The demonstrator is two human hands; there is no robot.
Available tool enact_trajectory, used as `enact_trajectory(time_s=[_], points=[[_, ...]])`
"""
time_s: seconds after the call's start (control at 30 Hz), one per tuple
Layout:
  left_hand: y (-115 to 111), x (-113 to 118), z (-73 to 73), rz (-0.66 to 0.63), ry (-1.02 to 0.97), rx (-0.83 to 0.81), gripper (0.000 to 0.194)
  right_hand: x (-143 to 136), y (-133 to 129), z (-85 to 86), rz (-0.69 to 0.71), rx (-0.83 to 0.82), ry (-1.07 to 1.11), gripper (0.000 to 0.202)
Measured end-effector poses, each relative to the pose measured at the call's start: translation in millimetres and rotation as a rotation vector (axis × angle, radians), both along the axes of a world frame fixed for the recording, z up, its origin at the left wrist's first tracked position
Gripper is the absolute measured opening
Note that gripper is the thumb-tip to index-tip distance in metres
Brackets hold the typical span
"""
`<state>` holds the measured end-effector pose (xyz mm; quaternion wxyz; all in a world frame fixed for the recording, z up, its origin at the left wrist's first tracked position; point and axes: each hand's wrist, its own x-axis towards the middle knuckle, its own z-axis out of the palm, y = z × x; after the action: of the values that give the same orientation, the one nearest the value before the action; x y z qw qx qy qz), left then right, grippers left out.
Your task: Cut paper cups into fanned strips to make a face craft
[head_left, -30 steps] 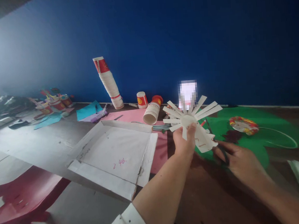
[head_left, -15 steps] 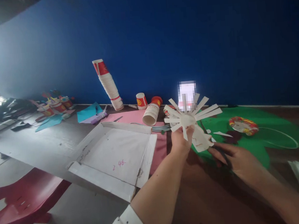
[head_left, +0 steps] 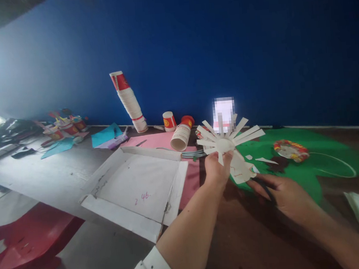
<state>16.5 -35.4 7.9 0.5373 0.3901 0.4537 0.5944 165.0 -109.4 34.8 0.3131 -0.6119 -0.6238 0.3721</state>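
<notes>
My left hand [head_left: 218,168] is closed on a white paper cup [head_left: 224,145] whose side is cut into several strips that fan out around its round base. One broad uncut part of the cup [head_left: 241,169] hangs toward the lower right. My right hand [head_left: 280,193] grips black-handled scissors [head_left: 266,187] at the edge of that part. The blades are mostly hidden behind the cup. White paper scraps [head_left: 266,161] lie just beyond on green paper [head_left: 291,136].
A white box lid [head_left: 134,188] lies to the left. Behind it are a leaning stack of paper cups [head_left: 130,105], a single cup [head_left: 169,121] and a fallen stack [head_left: 181,135]. A braided ring [head_left: 291,150] sits on the right. A lit, blurred screen [head_left: 224,112] stands behind the cut cup.
A dark scissor blade that showed beside the uncut part is now out of sight. My right hand has shifted slightly left. My left hand holds the cup almost still.
</notes>
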Motion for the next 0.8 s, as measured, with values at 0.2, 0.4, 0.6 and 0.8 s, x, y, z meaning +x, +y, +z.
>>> enact_trajectory(time_s=[0.2, 0.4, 0.6, 0.8], points=[[0.3, 4.2, -10.5, -0.002, 0.024, 0.079, 0.03, -1.3, -0.8, -1.2, -0.003, -0.044, 0.063, 0.037], [2.0, 4.5, -13.2, -0.005, 0.109, 0.102, 0.032, 2.5, 1.2, -10.0, 0.008, -0.012, 0.015, 0.038], [-0.9, 3.4, -9.7, -0.034, 0.111, 0.123, 0.035, 2.6, -0.5, -8.3, -0.011, 0.036, -0.04, 0.037], [-4.1, 4.8, -4.9, -0.076, 0.01, 0.108, 0.038, 0.4, -2.8, -12.1, -0.047, 0.049, -0.025, 0.034]])
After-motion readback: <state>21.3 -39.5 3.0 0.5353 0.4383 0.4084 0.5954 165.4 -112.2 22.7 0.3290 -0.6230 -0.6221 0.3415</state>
